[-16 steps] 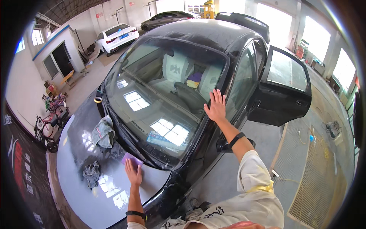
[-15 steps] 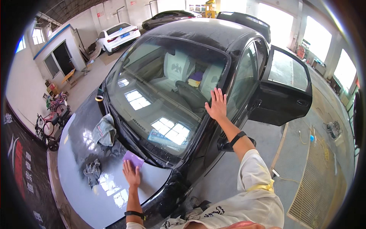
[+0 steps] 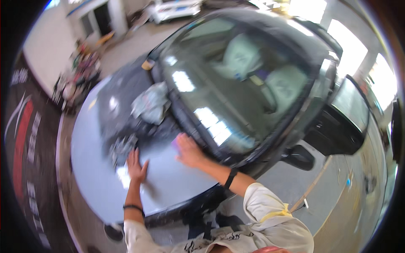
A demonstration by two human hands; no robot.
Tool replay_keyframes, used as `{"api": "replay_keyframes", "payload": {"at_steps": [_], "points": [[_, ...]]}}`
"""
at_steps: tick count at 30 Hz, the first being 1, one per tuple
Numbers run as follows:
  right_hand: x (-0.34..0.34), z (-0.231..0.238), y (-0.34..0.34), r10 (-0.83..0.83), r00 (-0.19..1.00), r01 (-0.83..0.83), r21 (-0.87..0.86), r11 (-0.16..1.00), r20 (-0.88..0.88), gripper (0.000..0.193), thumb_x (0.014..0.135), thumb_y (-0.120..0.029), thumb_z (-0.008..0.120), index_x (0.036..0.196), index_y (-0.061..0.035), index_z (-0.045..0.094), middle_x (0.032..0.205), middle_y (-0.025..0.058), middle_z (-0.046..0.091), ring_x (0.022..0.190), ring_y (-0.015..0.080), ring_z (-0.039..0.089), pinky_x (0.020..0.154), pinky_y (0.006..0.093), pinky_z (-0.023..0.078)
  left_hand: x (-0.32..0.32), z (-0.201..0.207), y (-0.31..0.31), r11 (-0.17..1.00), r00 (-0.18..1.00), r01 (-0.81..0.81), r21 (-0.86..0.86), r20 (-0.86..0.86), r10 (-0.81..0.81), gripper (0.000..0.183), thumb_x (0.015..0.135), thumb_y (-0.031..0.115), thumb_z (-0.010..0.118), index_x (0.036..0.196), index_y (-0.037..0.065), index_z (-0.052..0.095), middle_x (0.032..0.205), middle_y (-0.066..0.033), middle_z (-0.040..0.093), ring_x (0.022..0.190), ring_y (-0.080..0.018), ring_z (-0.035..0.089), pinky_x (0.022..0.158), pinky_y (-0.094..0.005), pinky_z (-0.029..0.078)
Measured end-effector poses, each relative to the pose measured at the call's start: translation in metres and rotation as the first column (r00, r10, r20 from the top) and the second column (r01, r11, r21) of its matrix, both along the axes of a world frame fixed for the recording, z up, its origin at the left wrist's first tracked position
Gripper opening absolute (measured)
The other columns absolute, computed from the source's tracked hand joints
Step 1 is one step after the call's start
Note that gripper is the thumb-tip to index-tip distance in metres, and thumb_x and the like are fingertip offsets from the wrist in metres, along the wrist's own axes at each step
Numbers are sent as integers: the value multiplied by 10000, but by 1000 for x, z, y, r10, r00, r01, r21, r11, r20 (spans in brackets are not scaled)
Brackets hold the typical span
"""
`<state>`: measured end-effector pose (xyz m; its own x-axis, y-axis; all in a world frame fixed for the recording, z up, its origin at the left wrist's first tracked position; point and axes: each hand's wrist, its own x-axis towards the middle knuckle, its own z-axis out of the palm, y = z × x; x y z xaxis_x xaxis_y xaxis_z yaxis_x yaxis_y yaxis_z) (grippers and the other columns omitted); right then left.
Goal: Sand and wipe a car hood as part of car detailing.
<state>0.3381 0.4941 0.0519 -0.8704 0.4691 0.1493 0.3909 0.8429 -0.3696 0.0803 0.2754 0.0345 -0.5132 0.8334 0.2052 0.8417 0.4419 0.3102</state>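
My left hand [image 3: 136, 167] rests over the grey-coated car hood [image 3: 168, 173], fingers stretched out and thumb apart, holding nothing. Its fingertips are beside a crumpled dark grey cloth [image 3: 122, 148]. Close to the windshield's lower edge, my right hand [image 3: 190, 152] is pressed on a thin purple sheet [image 3: 174, 144]. Only a sliver of that sheet shows by the fingers, and the picture is blurred there. A bunched light grey-blue cloth [image 3: 151, 103] lies farther up on the hood, where the surface is dark and patchy.
The windshield [image 3: 223, 92] rises behind my hands. At right are the side mirror [image 3: 298, 157] and an opened black door [image 3: 337, 130]. A roll of tape [image 3: 147, 64] sits at the hood's far corner. A dark printed banner [image 3: 29, 147] stands at left, with bicycles [image 3: 76, 88] beyond it.
My right hand has come off the windshield's side down to the hood and onto the purple sheet. My left hand has left that sheet and shifted left. The view has turned.
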Motion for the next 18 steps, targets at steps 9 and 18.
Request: {"api": "replay_keyframes", "payload": {"at_steps": [9, 18], "points": [[11, -27, -7, -24, 996, -3, 295, 955, 88, 875, 1031, -531, 550, 1632, 30, 251, 1714, 232, 227, 1597, 359, 215, 1293, 494, 180, -109, -11, 24, 979, 984, 140, 146, -129, -121, 869, 967, 712, 507, 1640, 185, 351, 1684, -162, 339, 1554, -379, 292, 1264, -501, 236], [-34, -44, -60, -90, 996, 82, 350, 933, 7, 918, 1030, -576, 527, 1625, 60, 235, 1714, 256, 198, 1597, 405, 176, 1290, 512, 169, 38, -27, -115, 997, 996, 74, 35, 42, -76, 955, 985, 671, 510, 1637, 9, 292, 1719, -186, 254, 1607, -340, 194, 1287, -539, 130]]}}
